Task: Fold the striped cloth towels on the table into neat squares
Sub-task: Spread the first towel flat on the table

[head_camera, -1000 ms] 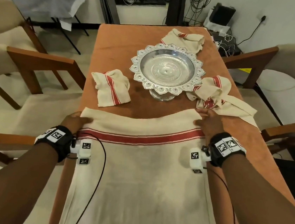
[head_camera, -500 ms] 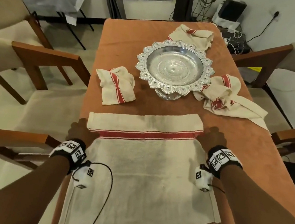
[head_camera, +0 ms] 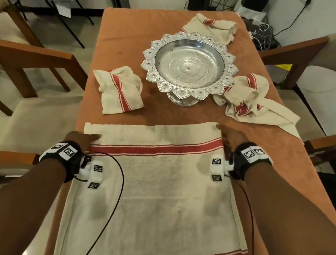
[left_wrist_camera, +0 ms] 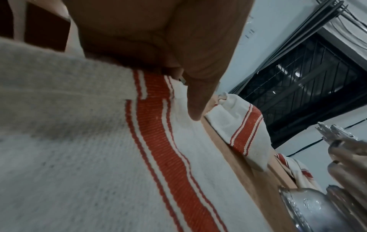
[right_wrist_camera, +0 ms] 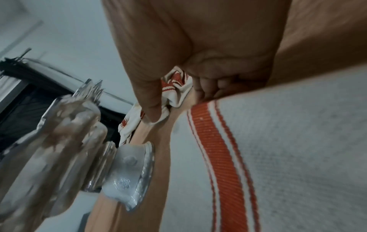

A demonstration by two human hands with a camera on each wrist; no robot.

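Note:
A large cream towel (head_camera: pixel 156 189) with red stripes lies spread flat on the near end of the orange table (head_camera: pixel 122 27). My left hand (head_camera: pixel 84 138) is at its left edge by the far red stripe. The thumb lies on top and the edge is turned up under the hand (left_wrist_camera: pixel 188 87). My right hand (head_camera: pixel 229 137) is at the right edge by the same stripe. In the right wrist view its fingers (right_wrist_camera: pixel 210 87) curl onto the towel's (right_wrist_camera: pixel 298 141) edge. The thumb points down beside them.
A silver pedestal bowl (head_camera: pixel 188 66) stands mid-table. A folded striped towel (head_camera: pixel 121 90) lies to its left. A crumpled one (head_camera: pixel 249 101) lies to its right and another (head_camera: pixel 214 27) behind it. Wooden chairs (head_camera: pixel 24 54) flank the table on both sides.
Both hands slid a little back from the far corners to the towel's side edges at the red stripe. The far end now lies flatter.

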